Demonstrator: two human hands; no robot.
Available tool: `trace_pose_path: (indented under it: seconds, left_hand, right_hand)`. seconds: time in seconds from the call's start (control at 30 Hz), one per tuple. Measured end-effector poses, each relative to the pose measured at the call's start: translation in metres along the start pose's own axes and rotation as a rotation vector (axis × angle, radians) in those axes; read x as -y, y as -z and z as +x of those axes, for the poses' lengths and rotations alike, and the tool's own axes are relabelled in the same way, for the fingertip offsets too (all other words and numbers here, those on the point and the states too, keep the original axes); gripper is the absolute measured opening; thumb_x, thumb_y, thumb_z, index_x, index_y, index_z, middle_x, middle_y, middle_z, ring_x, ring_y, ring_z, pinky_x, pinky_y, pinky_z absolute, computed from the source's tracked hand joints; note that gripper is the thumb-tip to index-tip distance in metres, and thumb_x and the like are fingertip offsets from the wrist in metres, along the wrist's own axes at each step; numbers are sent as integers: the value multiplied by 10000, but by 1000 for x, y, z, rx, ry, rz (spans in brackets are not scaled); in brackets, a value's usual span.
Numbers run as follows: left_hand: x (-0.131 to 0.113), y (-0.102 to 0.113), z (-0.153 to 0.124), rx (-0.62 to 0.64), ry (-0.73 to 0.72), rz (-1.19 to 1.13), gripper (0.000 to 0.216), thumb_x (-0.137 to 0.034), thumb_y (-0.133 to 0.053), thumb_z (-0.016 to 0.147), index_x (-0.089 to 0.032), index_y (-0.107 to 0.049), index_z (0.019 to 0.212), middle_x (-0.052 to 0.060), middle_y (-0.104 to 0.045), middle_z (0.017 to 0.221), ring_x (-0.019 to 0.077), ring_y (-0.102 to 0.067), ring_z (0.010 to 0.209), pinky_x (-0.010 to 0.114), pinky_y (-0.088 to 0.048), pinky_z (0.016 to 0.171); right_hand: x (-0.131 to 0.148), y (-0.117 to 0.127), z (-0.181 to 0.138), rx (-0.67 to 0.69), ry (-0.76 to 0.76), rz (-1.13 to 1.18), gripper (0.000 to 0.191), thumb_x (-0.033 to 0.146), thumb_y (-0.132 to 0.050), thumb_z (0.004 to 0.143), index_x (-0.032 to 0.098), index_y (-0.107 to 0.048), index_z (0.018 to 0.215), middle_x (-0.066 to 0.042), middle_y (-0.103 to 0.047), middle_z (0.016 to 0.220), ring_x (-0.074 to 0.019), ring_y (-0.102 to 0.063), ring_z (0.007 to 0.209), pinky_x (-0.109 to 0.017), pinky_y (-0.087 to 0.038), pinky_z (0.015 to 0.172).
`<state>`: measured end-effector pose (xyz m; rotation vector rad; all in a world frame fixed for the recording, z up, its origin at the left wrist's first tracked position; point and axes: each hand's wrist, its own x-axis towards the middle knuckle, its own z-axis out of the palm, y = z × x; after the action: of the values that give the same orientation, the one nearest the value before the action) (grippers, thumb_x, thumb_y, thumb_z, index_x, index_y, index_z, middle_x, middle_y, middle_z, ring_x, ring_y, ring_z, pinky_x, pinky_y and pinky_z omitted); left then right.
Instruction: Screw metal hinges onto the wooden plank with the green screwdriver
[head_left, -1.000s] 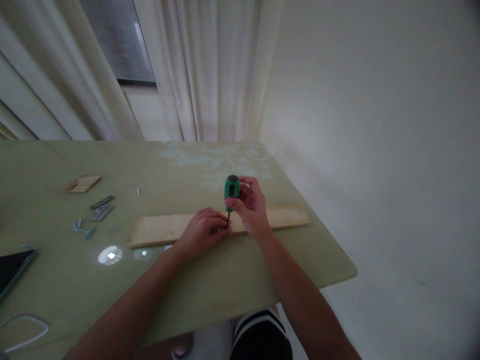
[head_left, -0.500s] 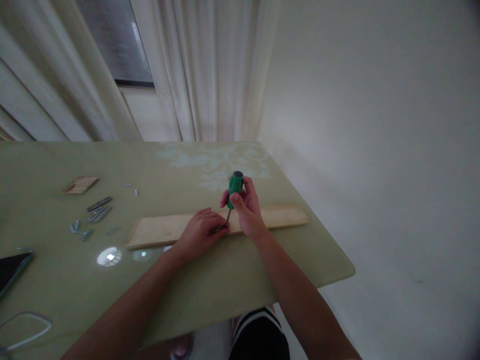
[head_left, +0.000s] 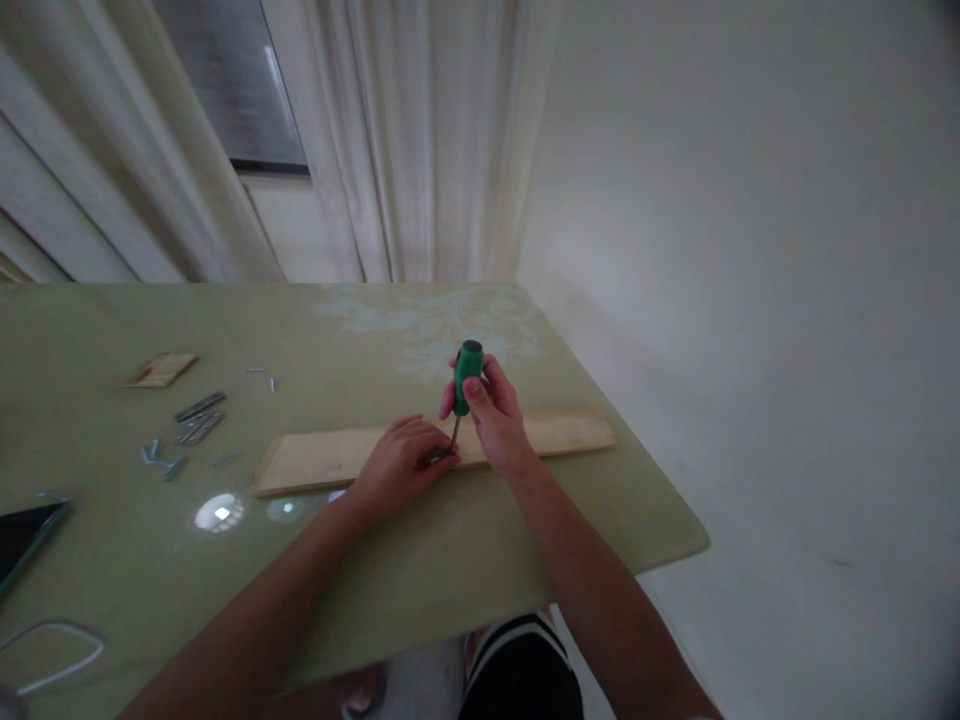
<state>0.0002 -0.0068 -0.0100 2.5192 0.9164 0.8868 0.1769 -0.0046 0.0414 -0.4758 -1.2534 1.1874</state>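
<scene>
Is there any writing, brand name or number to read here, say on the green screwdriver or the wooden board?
No text can be read anywhere.
The green screwdriver in the right hand shows no legible mark.
The wooden board under the left hand is bare.
The table bears only a pale floral pattern, no letters.
The dark flat thing at the left edge shows nothing.

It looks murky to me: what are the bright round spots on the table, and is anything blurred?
Head view: dim, greenish light; the round spots are light reflected off the glossy table; the curtains at the left edge smear and splay with wide-angle distortion; the top right corner darkens; the green screwdriver and wooden plank look fairly sharp.
</scene>
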Motion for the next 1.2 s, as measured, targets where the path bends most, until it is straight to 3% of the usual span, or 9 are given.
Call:
trace_pose_path:
  seconds: [0.17, 0.27, 0.37, 0.5, 0.63, 0.73, 0.93, 1.2]
  left_hand:
    - [-1, 0, 0, -38, -8, -5, 188, -340, -677, 991, -225, -673, 842, -1, -718, 781, 197, -665, 825, 377, -492, 901]
    - [-2, 0, 0, -33, -3, 6, 176, -324, -667, 987, -228, -675, 840, 8, -720, 795, 212, -682, 892, 376, -501, 895]
    - [-2, -1, 1, -33, 4, 27, 219, -350, -652, 994, -224, -673, 816, 8, -708, 772, 201, -663, 825, 384, -504, 888]
    - [-3, -3, 0, -42, 8, 48, 251, -376, -642, 1010, -223, -669, 813, -1, -669, 725, 187, -622, 753, 394, -494, 897]
    - [-4, -2, 0, -50, 23, 49, 231, -357, -656, 1001, -226, -658, 811, -1, -667, 733, 191, -637, 767, 382, -484, 873]
    - [-5, 1, 1, -39, 25, 10, 206, -357, -663, 989, -224, -671, 832, 6, -680, 753, 196, -637, 782, 367, -479, 836]
    - [-5, 5, 3, 35, 15, -60, 196, -333, -643, 1006, -220, -692, 854, 8, -692, 776, 193, -635, 808, 344, -475, 821]
    - [-1, -1, 1, -5, 12, -4, 214, -326, -656, 1005, -219, -664, 820, -2, -682, 759, 187, -623, 783, 348, -461, 831]
  right_hand:
    - [5, -1, -2, 159, -70, 23, 434, 580, -566, 1029, 231, -652, 1272, -41, -712, 872, -188, -685, 789, -372, -552, 817]
    - [5, -3, -3, 156, -93, 5, 527, 616, -645, 972, 265, -601, 1362, -16, -700, 844, -193, -674, 791, -372, -554, 819]
    - [3, -3, -2, 139, -95, -37, 498, 612, -727, 913, 255, -664, 1254, -11, -681, 847, -178, -644, 788, -350, -543, 806]
    - [1, 0, -1, 123, -62, -95, 459, 613, -650, 967, 210, -732, 1170, -21, -626, 849, -166, -593, 795, -340, -516, 815]
    - [-2, 1, -2, 84, -90, -47, 423, 591, -621, 993, 238, -658, 1224, -13, -640, 846, -169, -612, 781, -340, -523, 792]
    - [-5, 1, -2, 69, -82, 32, 373, 579, -649, 982, 255, -597, 1159, -14, -688, 865, -176, -657, 799, -345, -534, 797]
    - [-7, 0, -2, 120, -116, 38, 415, 587, -583, 1015, 238, -628, 1235, -35, -705, 896, -177, -669, 801, -347, -538, 809]
    - [-9, 0, -1, 79, -76, 69, 348, 478, -805, 893, 243, -658, 1103, -7, -717, 887, -155, -662, 807, -306, -513, 785]
